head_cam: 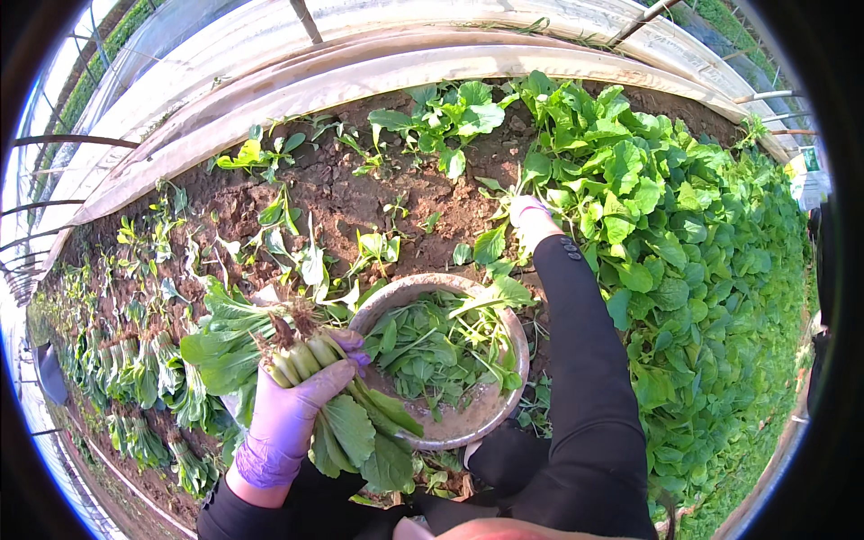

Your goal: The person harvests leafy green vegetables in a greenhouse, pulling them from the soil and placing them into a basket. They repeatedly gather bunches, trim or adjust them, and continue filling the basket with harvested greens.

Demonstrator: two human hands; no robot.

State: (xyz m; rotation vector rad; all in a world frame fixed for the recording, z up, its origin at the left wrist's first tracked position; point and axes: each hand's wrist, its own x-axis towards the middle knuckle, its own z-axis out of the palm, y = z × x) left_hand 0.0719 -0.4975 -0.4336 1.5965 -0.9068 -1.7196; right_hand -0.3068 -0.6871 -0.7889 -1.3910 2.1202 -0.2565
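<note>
My left hand (307, 405), in a thin purple glove, grips a bunch of leafy greens (305, 361). Their pale stem bases and brown roots point up and away from me, while broad leaves hang below the fist. At full stretch, my right hand (528, 208) reaches to the edge of the standing leafy greens (628, 196), low near the soil. Its fingers are mostly hidden, so whether they hold a stem is unclear. Between my arms sits a round, soil-stained basin (466, 432) with loose leaves (432, 344) inside. Some stems lie over its right rim.
Several tied-looking bunches of greens (138, 368) lie in rows on the left. Bare brown soil (324, 182) with scattered small plants stretches ahead. Plastic sheeting (378, 64) borders the bed at the back, with metal poles (305, 20) beyond. A white container (808, 179) stands far right.
</note>
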